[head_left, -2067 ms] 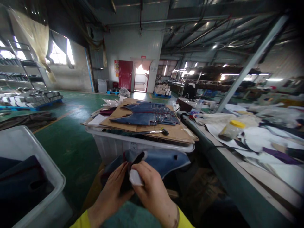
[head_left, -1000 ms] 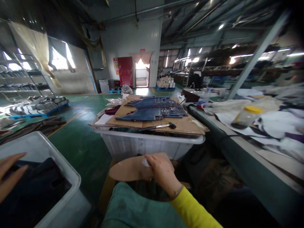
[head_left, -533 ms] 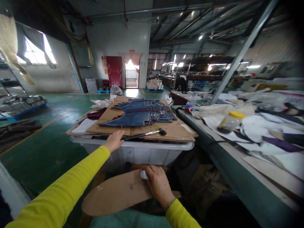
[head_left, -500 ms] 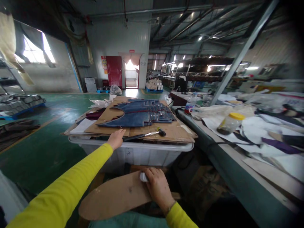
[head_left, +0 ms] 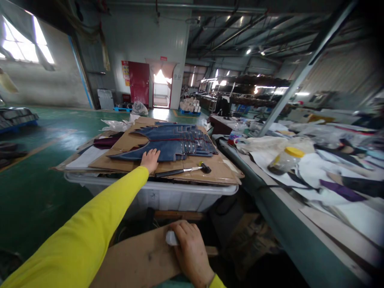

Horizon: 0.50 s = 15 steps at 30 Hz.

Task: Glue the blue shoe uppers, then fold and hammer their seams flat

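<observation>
My left hand (head_left: 150, 160) reaches over the near edge of the cardboard (head_left: 105, 160), its spread fingers at the lower edge of a blue fabric piece (head_left: 168, 150). Several such blue pieces lie overlapped in a stack. Just right of that hand is a hammer (head_left: 180, 171) with a black handle, lying on the cardboard. Lower down, my right hand (head_left: 192, 250) has its fingers wrapped round a small whitish object (head_left: 172, 238), above a long brown board (head_left: 141, 256). Most of the whitish object is hidden by the fingers.
The cardboard rests on a white bin (head_left: 180, 196). Dark red cloth (head_left: 108, 142) lies at its left. On the right, a long table (head_left: 270, 208) bears papers, fabric scraps and a yellow-lidded jar (head_left: 286, 160). A slanted metal post (head_left: 288, 96) rises behind it.
My left hand has moved forward from the cardboard's near edge to the blue fabric. My right hand still grips the whitish object. The view has shifted slightly.
</observation>
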Tool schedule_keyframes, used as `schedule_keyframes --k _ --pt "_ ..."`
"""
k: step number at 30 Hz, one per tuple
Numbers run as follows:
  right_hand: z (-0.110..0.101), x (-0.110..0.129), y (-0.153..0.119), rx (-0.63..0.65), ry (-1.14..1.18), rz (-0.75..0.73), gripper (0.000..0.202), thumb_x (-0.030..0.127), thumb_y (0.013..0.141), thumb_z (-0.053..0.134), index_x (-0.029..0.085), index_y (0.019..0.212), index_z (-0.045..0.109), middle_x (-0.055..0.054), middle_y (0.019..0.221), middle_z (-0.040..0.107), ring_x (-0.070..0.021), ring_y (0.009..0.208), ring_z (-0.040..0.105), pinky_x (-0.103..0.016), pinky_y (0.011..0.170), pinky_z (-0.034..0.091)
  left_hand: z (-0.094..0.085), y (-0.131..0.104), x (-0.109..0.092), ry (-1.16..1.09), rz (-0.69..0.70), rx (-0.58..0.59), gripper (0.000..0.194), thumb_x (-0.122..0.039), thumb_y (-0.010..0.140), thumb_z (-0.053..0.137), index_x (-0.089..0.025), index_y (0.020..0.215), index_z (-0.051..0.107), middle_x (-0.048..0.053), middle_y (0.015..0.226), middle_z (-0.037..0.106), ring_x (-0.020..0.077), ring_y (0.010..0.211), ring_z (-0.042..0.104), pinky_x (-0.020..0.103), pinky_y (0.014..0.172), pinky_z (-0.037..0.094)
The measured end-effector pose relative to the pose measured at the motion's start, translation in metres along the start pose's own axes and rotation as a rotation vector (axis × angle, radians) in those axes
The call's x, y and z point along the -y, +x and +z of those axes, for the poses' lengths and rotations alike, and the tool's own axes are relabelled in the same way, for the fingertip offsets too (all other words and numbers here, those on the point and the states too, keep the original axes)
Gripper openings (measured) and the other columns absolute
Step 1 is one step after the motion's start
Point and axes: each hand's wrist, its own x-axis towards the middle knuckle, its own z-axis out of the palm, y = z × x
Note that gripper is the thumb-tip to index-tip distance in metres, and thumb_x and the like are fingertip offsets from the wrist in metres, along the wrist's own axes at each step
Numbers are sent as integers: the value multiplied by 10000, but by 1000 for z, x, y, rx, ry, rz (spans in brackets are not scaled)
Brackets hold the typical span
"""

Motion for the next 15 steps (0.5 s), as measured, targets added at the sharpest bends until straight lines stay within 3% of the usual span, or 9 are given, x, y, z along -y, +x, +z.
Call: schedule_keyframes --k 4,7,10,15 --pt "-4 -3 0 16 -20 13 394 -14 719 462 240 980 613 -16 954 635 -193 922 543 -327 835 333 -4 15 8 -8 -103 -34 319 -212 870 415 -189 1122 609 139 1169 634 255 1134 558 404 964 387" --pt "-7 -4 0 11 -26 15 377 2 740 461 241 991 610 -18 964 637 -192 929 545 -322 844 337 -23 19 27 -12 -180 -55 340 -351 904 363 -182 1003 641 142 964 693 263 956 640 353 818 455" --pt "-8 -4 -1 9 -34 12 360 21 757 467 235 1006 614 -29 966 639 -200 933 545 -327 861 334 -43 0 55 -3 -250 -74 372 -419 897 364 -184 964 643 138 949 697 263 921 648 322 763 460" --pt "-8 -1 -2 -4 -56 -2 326 24 775 464 238 964 619 -20 942 637 -194 925 545 -312 840 330 -80 -53 103 20 -372 -137 389 -414 893 366 -161 969 652 130 930 700 257 898 648 296 726 462"
